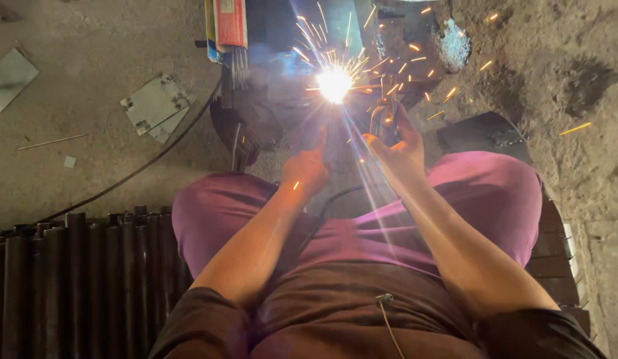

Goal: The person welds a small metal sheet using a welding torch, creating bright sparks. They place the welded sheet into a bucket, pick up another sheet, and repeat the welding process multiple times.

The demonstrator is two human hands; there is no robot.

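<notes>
- Welding is under way: a white-hot arc [334, 84] burns at twelve o'clock from your hands, throwing orange sparks [389, 70] out over the dirt floor [90, 60].
- Your right hand [395, 143] has its fingers closed round the dark metal electrode holder [387, 110], whose tip points up towards the arc.
- Your left hand [308, 167] sits at nine o'clock of the right one, curled with the thumb up; glare hides what, if anything, it grips, so I cannot tell.
- The dark metal workpiece [362, 86] under the arc is mostly lost in glare, so finished seams cannot be judged; by my reading, this bead is in progress, not complete.
- A red packet of grey welding rods [230, 30] lies at eleven o'clock, with rods left in it.
- A row of dark steel tubes [70, 279] lies at eight o'clock beside your purple trouser leg [209, 213]; flat grey metal plates [153, 106] rest at ten o'clock.
</notes>
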